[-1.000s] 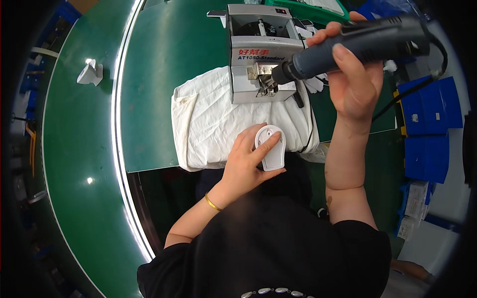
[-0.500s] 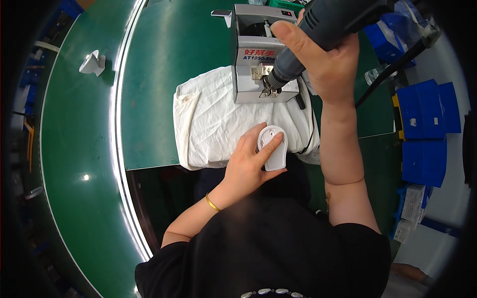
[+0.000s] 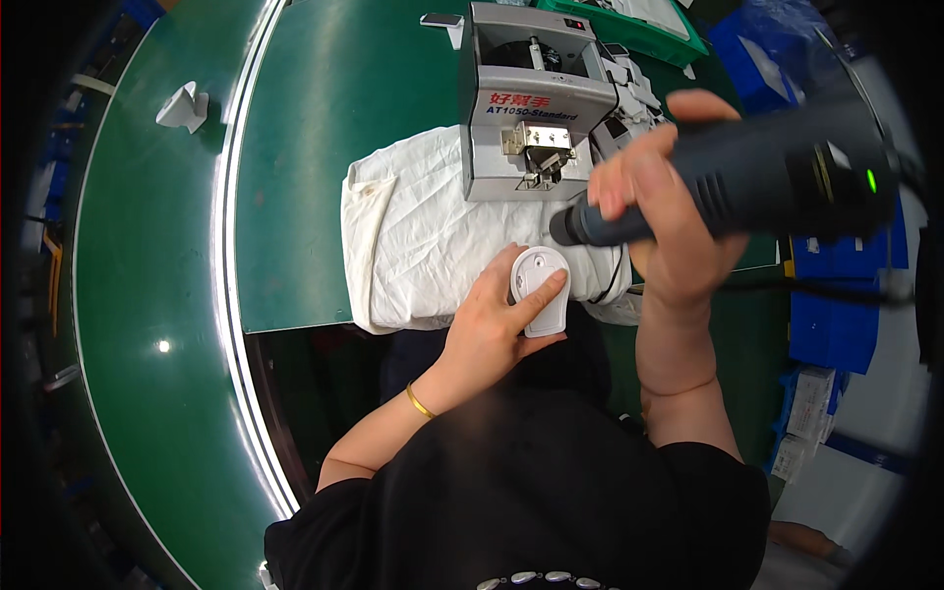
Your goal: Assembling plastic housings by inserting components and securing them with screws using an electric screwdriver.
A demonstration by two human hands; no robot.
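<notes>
Our left hand (image 3: 486, 317) held the white part (image 3: 547, 319) mid-frame, our right hand (image 3: 680, 228) the screwdriver (image 3: 777, 172) at right, whose slant risked a slip and scratch.

White part (image 3: 547, 313): one end rounded, the other straight; recessed face up, held at the bench's (image 3: 344, 79) near edge. Driver (image 3: 777, 182): dark, cylindrical, lit green towards its rear; held aslant, tip left, near the part's rounded end.
</notes>
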